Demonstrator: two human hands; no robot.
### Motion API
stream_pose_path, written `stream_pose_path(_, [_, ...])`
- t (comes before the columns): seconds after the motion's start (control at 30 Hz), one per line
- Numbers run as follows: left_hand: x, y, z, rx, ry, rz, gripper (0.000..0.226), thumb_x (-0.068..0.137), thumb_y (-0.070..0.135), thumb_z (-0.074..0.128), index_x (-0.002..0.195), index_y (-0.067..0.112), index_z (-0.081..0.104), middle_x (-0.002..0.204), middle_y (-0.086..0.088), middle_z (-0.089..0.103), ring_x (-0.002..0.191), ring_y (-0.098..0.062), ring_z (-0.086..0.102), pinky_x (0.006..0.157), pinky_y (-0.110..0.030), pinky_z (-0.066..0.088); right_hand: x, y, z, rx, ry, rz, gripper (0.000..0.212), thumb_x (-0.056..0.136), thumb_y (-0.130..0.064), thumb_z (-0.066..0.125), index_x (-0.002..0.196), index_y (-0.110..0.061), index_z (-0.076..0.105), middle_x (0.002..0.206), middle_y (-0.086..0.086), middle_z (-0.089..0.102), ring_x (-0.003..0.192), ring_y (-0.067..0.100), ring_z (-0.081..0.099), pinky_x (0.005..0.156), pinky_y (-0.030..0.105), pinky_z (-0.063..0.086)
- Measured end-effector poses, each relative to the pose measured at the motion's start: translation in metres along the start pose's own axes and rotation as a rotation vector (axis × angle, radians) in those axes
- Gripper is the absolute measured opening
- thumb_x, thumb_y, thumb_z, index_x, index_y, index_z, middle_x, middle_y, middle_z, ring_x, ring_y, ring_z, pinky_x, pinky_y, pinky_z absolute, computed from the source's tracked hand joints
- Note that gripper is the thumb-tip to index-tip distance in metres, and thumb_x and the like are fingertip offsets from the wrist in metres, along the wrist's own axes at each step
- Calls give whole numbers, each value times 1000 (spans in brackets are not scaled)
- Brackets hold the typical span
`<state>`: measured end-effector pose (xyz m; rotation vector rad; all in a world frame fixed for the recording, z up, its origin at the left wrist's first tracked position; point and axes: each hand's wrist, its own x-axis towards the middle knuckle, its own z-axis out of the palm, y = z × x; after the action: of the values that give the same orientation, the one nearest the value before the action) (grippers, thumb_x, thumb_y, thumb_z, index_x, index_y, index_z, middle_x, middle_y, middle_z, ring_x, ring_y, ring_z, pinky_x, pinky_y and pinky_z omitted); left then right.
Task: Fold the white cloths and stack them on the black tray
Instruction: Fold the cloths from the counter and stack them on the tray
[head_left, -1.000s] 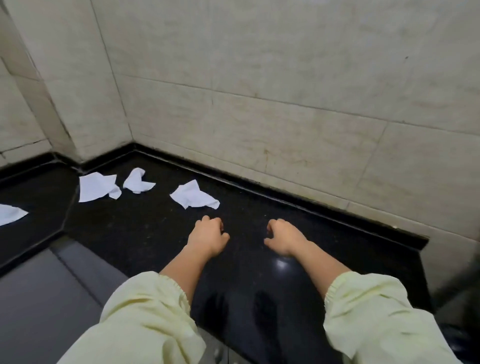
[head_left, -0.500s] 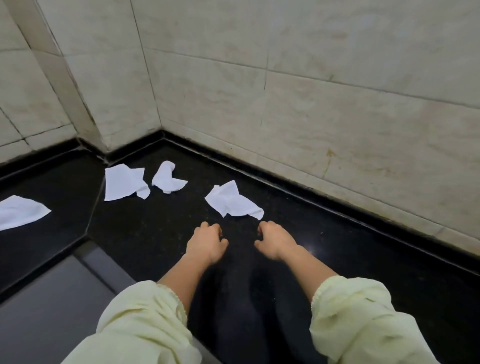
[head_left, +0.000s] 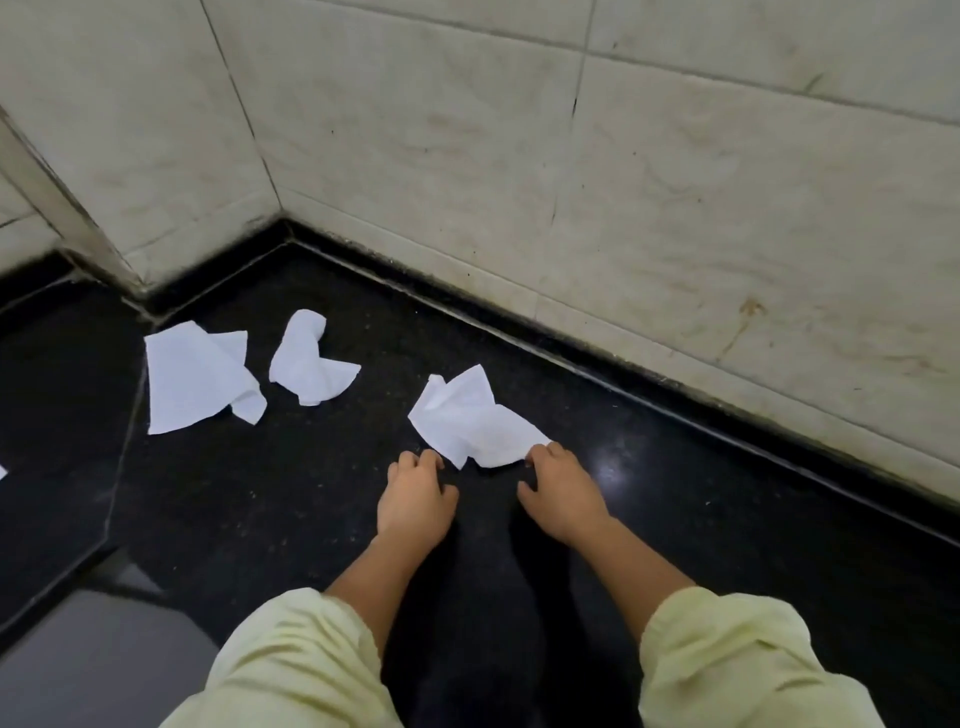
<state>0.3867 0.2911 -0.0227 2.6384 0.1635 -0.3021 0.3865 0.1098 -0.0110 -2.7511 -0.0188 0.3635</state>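
Three crumpled white cloths lie on the black stone counter (head_left: 291, 499). The nearest cloth (head_left: 472, 421) is just beyond my hands. My left hand (head_left: 415, 499) rests on the counter with bent fingers, their tips just short of that cloth's near left edge and holding nothing. My right hand (head_left: 561, 493) has its fingertips touching the cloth's near right corner; no grip shows. Further left lie a flatter cloth (head_left: 197, 379) and a rolled-up cloth (head_left: 309, 364). No black tray is in view.
A beige tiled wall (head_left: 623, 208) borders the counter at the back and forms a corner at the upper left. A sliver of another white cloth (head_left: 2, 472) shows at the left edge. The counter's front edge drops to a grey floor (head_left: 78, 665) at lower left.
Both hands moved forward across the counter up to the nearest cloth, and the right fingertips now touch its corner. The camera moved closer and turned right.
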Motion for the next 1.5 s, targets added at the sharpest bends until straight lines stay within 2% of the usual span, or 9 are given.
stream_pose_path(0.17, [27,-15,2,52,140,96,29,86,13,55,114,18,49,117,-2,42,106,-18,42,78,-32,49,17,-12,20,39,31,18,40,93,-24,53,130,-12,45,132,5,44,122,24,42,92,35,47])
stream_pose_path(0.37, [54,-34,10,71,155,246,35,83,14,62,117,14,53,117,-8,46,101,-22,44,75,-32,49,34,-21,39,53,118,86,53,90,-22,58,138,-26,39,127,4,40,115,23,43,84,33,49])
stream_pose_path(0.57, [66,-37,11,53,119,341,33,86,21,63,118,20,54,114,-4,45,100,-19,43,79,-31,49,41,-31,46,90,206,128,29,94,-23,54,123,-20,55,121,4,43,105,22,46,71,33,49])
stream_pose_path(0.7, [71,-40,5,80,114,478,22,88,26,62,110,25,63,108,-2,48,95,-20,45,78,-34,49,40,-37,45,99,287,114,19,95,-21,55,108,-13,65,114,3,51,106,22,46,80,33,46])
stream_pose_path(0.87, [67,-42,-5,3,70,464,21,90,26,58,110,23,65,102,1,50,95,-18,45,76,-34,49,29,-43,37,147,306,73,17,93,-20,55,107,-14,65,110,-4,61,111,17,47,95,27,33])
stream_pose_path(1.07, [37,-32,-13,-88,-113,506,46,78,39,65,121,27,53,114,6,47,107,-13,42,83,-29,50,6,-54,22,272,226,148,7,93,-21,55,96,-16,59,94,3,60,95,22,54,87,29,38])
stream_pose_path(1.23, [15,-24,-17,-73,-21,534,31,85,42,63,109,23,59,109,6,49,103,-12,45,77,-29,49,-17,-60,7,338,199,141,5,92,-26,59,92,-21,60,94,2,60,88,19,56,78,31,47])
stream_pose_path(1.37, [8,-24,-24,-105,-17,566,25,92,39,57,106,20,66,109,7,53,104,-10,47,78,-32,50,-30,-59,-6,329,186,120,12,90,-27,63,85,-20,55,82,-1,60,80,15,51,61,25,35])
stream_pose_path(1.5, [5,-22,-41,-143,14,654,20,94,33,58,98,17,68,101,7,53,93,-8,51,73,-34,51,-50,-52,-26,306,130,113,18,81,-26,71,89,-19,57,77,-9,56,74,13,53,58,25,37])
